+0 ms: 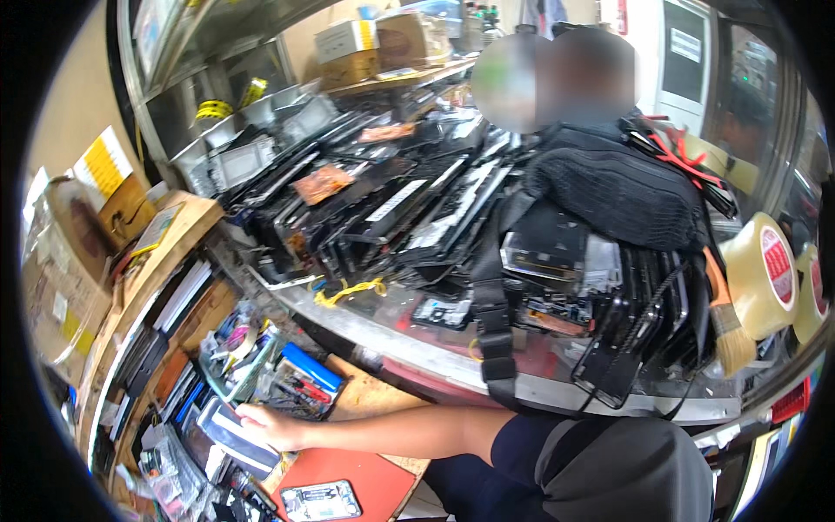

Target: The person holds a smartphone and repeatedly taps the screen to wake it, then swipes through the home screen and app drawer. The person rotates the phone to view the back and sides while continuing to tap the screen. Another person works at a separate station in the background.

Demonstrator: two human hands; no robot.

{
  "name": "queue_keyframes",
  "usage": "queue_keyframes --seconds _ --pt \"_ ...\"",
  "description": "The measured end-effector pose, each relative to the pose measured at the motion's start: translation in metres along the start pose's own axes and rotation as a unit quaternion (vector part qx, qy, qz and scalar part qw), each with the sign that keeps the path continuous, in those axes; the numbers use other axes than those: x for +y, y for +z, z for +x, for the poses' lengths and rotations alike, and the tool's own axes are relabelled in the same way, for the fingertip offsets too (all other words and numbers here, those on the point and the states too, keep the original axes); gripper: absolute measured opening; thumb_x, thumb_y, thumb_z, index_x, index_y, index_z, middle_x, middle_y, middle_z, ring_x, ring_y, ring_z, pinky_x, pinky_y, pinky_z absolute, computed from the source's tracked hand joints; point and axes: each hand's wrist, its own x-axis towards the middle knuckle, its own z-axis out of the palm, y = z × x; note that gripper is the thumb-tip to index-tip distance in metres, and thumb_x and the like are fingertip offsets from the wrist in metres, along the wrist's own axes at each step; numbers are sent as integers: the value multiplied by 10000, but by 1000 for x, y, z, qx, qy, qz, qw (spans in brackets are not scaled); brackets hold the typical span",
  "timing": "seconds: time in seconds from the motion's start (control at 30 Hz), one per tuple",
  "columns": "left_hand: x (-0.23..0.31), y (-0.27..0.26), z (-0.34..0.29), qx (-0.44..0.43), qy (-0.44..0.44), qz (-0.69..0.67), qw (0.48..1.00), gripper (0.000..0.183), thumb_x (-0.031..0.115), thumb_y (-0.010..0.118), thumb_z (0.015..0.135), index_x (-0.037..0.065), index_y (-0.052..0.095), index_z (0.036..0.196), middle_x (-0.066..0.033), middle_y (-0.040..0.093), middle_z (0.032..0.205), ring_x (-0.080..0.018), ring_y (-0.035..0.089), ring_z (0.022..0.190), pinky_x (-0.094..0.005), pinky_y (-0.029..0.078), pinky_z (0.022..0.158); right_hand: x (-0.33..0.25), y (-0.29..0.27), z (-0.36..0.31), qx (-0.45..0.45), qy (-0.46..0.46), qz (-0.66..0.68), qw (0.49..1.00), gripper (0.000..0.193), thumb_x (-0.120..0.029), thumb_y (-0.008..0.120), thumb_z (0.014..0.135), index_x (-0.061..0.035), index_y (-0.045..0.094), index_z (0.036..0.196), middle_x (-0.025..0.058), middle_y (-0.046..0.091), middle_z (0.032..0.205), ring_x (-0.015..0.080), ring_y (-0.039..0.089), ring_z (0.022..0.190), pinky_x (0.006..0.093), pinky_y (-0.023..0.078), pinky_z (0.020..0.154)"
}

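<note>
My right arm reaches across to the left over the bench. My right hand (pixel 265 428) has its fingers curled together beside a flat grey-and-white framed piece (pixel 235 439). Something thin seems to stick out at the fingertips, too small to make out. On an orange-red mat (pixel 348 474) below the forearm lies an opened phone (pixel 320 502), its inner parts showing. Beyond the hand stand a green basket (pixel 217 370) of small parts and tape, a blue roll (pixel 311 367) and several red-handled tools (pixel 311 396). My left hand is not in view.
A glass counter (pixel 383 326) ahead carries heaps of phone screens (pixel 435 209), a black bag (pixel 617 187), a brush (pixel 729 335) and clear tape rolls (pixel 765 274). Wooden shelves (pixel 139 278) with cardboard boxes stand left. Plastic bags (pixel 170 470) lie lower left. A blurred person is beyond the counter.
</note>
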Motion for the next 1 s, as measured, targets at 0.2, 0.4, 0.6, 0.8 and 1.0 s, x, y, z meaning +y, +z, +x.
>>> queue_keyframes --seconds 0.2,0.4,0.6,0.8,1.0 --pt "0 -46 15 115 16 -71 991 99 172 601 956 86 609 909 -41 597 822 -161 532 709 -302 456 682 -5 0 -4 70 -101 -46 991 192 -189 479 1070 -9 545 1076 51 538 814 113 511 786 332 450 701" --pt "-20 -157 22 223 98 -307 920 104 169 606 951 90 608 883 -37 594 795 -160 527 687 -303 454 668 4 -6 -2 110 -292 -277 909 217 -161 566 1021 43 631 1057 207 631 987 334 636 948 422 518 855" --pt "-77 -111 -23 182 -135 -137 964 329 246 510 1081 -42 626 1190 -88 670 955 -133 657 807 -269 551 738 -27 -13 -22 41 10 10 999 270 -136 464 1081 21 589 1261 27 643 1119 76 571 1022 269 479 917" --pt "-63 -113 -32 64 -189 -248 948 487 383 419 1112 -30 621 1273 -119 680 1238 -189 647 1134 -333 477 1023 -28 9 -32 -52 -12 -15 998 264 -164 461 1086 19 576 1237 14 603 972 63 514 858 256 459 783" --pt "-47 -100 -36 94 -116 -193 970 441 331 422 1121 -30 671 1162 -81 706 1088 -117 625 973 -283 483 901 -36 4 -31 -50 6 -96 994 401 -222 465 1099 48 542 1386 54 658 1083 105 588 1009 276 482 915"
